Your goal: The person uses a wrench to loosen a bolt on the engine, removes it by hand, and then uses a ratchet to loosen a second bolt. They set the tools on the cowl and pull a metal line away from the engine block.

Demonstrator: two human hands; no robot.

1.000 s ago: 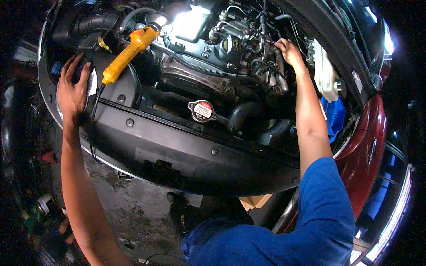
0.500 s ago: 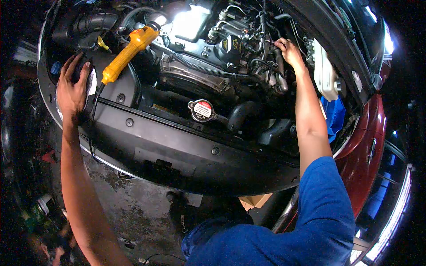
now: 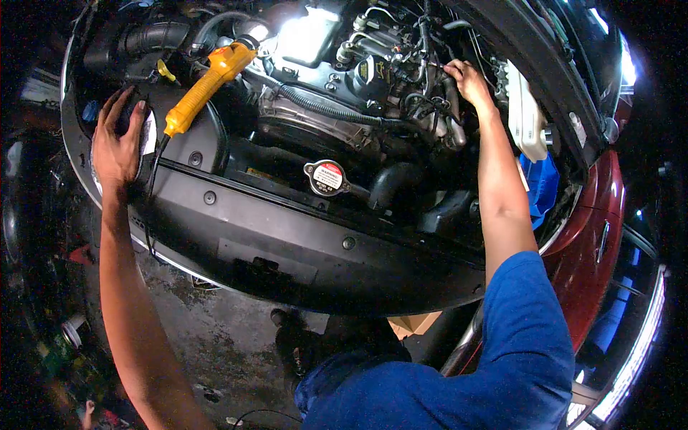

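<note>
My left hand (image 3: 118,147) lies with fingers spread on the left end of the black front cover, over a pale sheet or label (image 3: 149,135). Beside it, a yellow work light (image 3: 211,87) leans across the engine bay, its lit head toward the bright engine top. My right hand (image 3: 469,84) reaches in at the right of the engine, thumb and fingers pinched together among hoses and wiring (image 3: 423,79). Something thin seems to be at the fingertips, too small to name. To the left of that hand is a black oil filler cap (image 3: 371,70).
A radiator cap (image 3: 327,178) with a warning label sits behind the front cover (image 3: 287,236). A white reservoir (image 3: 527,118) and something blue (image 3: 539,186) stand right of my right arm. The work light's black cord (image 3: 152,190) hangs over the front edge. A cardboard box (image 3: 414,325) is below.
Both hands hold nearly the same places, and the work light has not moved. Skin-coloured blurred shapes at the lower left have shifted.
</note>
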